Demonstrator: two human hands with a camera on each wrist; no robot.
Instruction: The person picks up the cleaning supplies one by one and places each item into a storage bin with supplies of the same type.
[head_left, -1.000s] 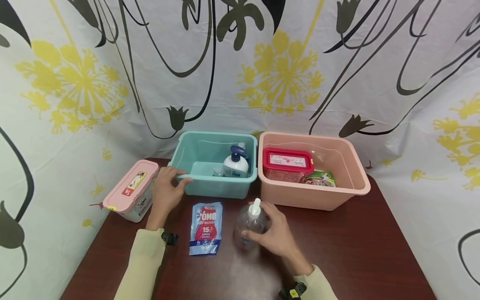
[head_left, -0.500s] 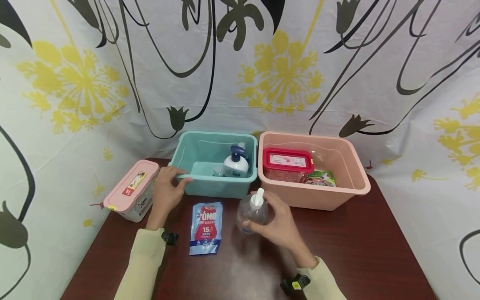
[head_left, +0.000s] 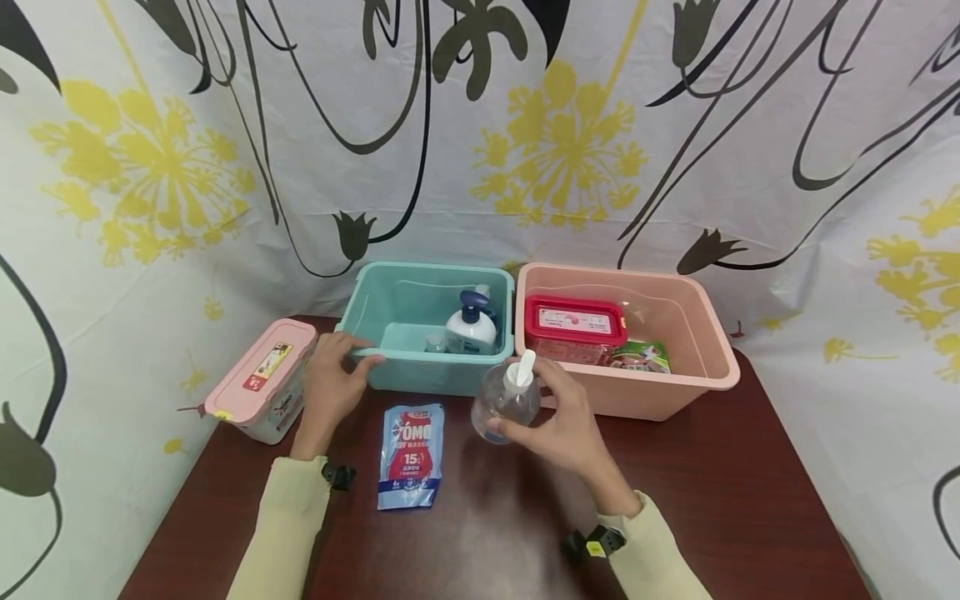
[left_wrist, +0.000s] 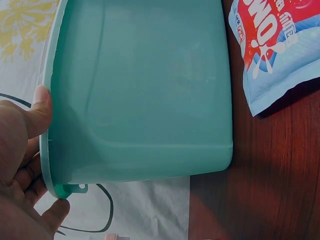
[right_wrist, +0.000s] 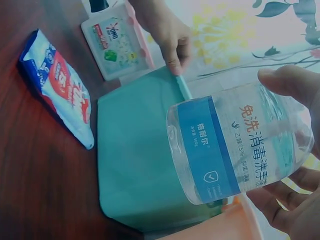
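Observation:
My left hand (head_left: 335,377) grips the front left corner of the teal bin (head_left: 427,372); in the left wrist view its thumb (left_wrist: 42,104) lies over the rim with the fingers around the corner. A clear pump bottle of hand sanitizer (right_wrist: 215,150) with a white pump top (head_left: 519,375) is held in my right hand (head_left: 562,421), thumb on one side and fingers on the other. The bottle is raised above the table, just in front of where the two bins meet. Inside the teal bin stand a white pump bottle with a dark blue top (head_left: 471,332) and a small clear-capped item (head_left: 436,342).
A blue OMO pouch (head_left: 411,457) lies on the dark table (head_left: 465,550) before the teal bin. The pink bin (head_left: 622,392) at right holds a red-lidded box (head_left: 576,320) and a green packet (head_left: 642,357). A pink-lidded box (head_left: 266,367) stands at far left.
My right hand has lifted the sanitizer bottle off the table and carried it up and forward toward the bins. The left hand has stayed on the teal bin's rim.

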